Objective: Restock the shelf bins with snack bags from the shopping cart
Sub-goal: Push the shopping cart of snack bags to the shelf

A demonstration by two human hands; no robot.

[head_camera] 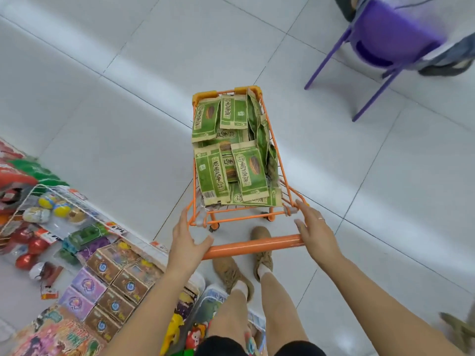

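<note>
A small orange wire shopping cart (276, 155) stands on the tiled floor in front of me. It is piled with several green snack bags (232, 152). Its orange handle bar (253, 245) runs across just below the basket. My left hand (186, 238) rests on the bar's left end, fingers straight and reaching toward the basket's corner, thumb lying along the bar. Over the bar's right end lies my right hand (314, 228) with its fingers stretched out. Neither hand holds a bag.
A low shelf (144, 244) at the lower left carries boxed toys (113, 278), round toys in a white wire bin (33, 199) and red balls. A purple chair (385, 39) with a seated person stands at the upper right. My feet in tan shoes (262, 250) are under the handle.
</note>
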